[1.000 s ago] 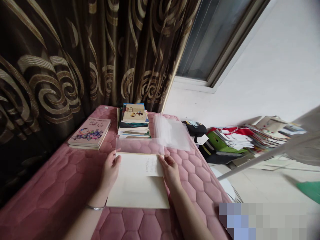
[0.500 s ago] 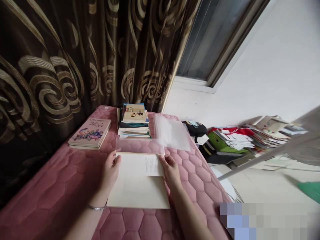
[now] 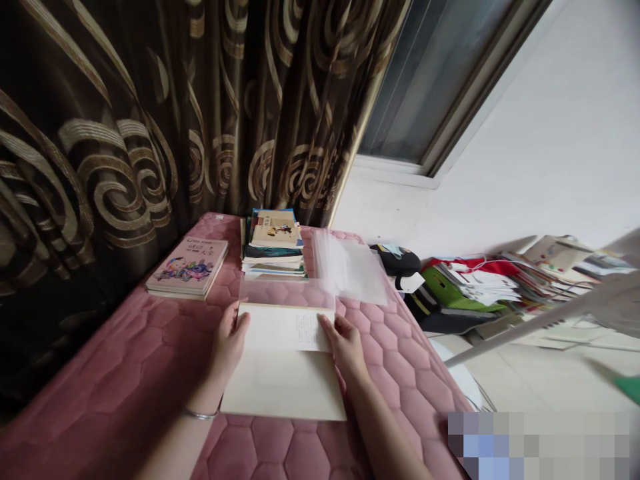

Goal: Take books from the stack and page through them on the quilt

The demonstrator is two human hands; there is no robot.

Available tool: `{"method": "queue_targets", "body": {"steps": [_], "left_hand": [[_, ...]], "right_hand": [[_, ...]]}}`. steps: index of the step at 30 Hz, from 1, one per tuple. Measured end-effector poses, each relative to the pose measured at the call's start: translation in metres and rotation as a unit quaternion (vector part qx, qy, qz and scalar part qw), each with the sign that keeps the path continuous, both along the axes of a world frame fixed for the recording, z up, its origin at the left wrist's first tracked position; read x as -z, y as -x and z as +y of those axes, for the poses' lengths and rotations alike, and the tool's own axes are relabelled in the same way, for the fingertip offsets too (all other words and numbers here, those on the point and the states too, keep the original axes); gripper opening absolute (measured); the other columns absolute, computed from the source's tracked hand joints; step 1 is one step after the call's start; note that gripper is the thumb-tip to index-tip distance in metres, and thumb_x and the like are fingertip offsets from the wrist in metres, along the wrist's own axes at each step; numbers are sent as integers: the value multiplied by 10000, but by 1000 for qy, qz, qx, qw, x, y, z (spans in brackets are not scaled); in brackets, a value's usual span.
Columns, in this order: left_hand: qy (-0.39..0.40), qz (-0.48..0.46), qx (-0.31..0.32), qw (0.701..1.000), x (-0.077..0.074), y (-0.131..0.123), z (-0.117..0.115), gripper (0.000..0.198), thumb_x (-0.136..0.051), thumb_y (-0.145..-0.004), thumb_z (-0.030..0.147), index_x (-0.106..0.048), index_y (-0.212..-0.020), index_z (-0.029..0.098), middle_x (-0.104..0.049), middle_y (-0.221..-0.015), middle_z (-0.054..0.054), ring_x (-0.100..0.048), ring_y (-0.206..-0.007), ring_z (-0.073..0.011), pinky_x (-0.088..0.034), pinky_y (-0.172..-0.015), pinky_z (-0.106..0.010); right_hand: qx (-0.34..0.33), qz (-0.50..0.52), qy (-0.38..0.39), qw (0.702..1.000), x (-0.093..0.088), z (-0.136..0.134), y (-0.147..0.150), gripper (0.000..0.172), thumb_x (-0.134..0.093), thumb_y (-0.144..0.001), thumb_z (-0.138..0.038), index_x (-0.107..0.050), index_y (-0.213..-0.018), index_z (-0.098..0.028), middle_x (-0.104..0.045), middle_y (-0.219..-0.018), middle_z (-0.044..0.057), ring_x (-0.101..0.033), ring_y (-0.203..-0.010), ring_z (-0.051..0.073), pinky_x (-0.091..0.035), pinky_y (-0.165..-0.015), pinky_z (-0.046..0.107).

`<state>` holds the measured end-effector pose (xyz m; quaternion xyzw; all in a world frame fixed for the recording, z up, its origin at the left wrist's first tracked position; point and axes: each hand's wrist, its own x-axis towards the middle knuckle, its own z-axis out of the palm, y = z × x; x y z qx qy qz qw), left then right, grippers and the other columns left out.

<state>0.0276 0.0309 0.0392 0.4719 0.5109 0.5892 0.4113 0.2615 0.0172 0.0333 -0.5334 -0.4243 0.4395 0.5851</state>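
A cream book (image 3: 283, 383) lies in front of me on a pink quilted surface (image 3: 125, 373), its folded flap carrying small print at the far end. A clear plastic cover (image 3: 285, 292) sticks out beyond the book's far edge. My left hand (image 3: 227, 347) grips the left side of the book near that edge, thumb on top. My right hand (image 3: 345, 343) holds the right side in the same way, fingers pressed on the flap.
A stack of books (image 3: 274, 243) stands at the far end, with a pink picture book (image 3: 189, 265) to its left and loose clear plastic sheets (image 3: 353, 270) to its right. A dark patterned curtain (image 3: 150, 120) hangs behind. Piled books and papers (image 3: 480, 283) lie on the floor at right.
My hands and the book keep their hold and place. Only the view has shifted a little, moving everything slightly right and down.
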Motion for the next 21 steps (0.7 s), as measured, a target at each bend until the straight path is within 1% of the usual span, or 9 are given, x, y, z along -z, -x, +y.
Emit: {"method": "queue_targets", "body": {"steps": [3,8,11,16,19,21], "left_hand": [[-1,-20,15,1000,3,0,1,502,-610,-747,455,-550,-1134,141,-686,-928,-71,-631,-843,-203,-479,-751,-299],[-4,-17,12,1000,10,1,3,525,-619,-747,468,-538,-1146,137,-682,-973,-90,-633,-865,-202,-479,-776,-300],[-1,-6,7,1000,13,1,5,517,-611,-753,478,-542,-1138,140,-682,-979,-91,-636,-886,-208,-482,-783,-302],[-1,11,-7,1000,14,1,6,451,-611,-753,461,-563,-1073,146,-685,-957,-93,-640,-890,-219,-487,-784,-311],[4,19,-12,1000,12,1,6,421,-605,-759,452,-568,-1049,150,-681,-934,-85,-637,-877,-219,-483,-771,-308],[3,22,-13,1000,12,1,6,420,-597,-767,454,-567,-1058,152,-677,-934,-81,-633,-870,-215,-478,-762,-304]], "right_hand": [[9,-17,3,1000,-1,0,0,382,-724,-692,-517,-701,-799,-152,-666,-676,20,-581,-625,174,-432,-548,256],[29,-40,4,999,-1,1,-1,400,-737,-662,-536,-667,-697,-144,-626,-613,4,-528,-576,146,-388,-514,236],[24,-34,12,999,-1,1,-1,387,-753,-650,-520,-670,-715,-147,-625,-614,-3,-507,-557,137,-361,-492,229],[-24,12,31,999,-9,3,-2,393,-754,-655,-512,-701,-815,-157,-673,-710,24,-570,-640,175,-424,-549,251],[-39,13,52,998,-17,3,-5,381,-759,-652,-503,-708,-822,-166,-690,-759,39,-596,-688,190,-454,-588,264],[-45,4,56,997,-19,3,-7,365,-769,-643,-493,-713,-803,-170,-696,-773,44,-598,-688,189,-457,-586,265]]}}
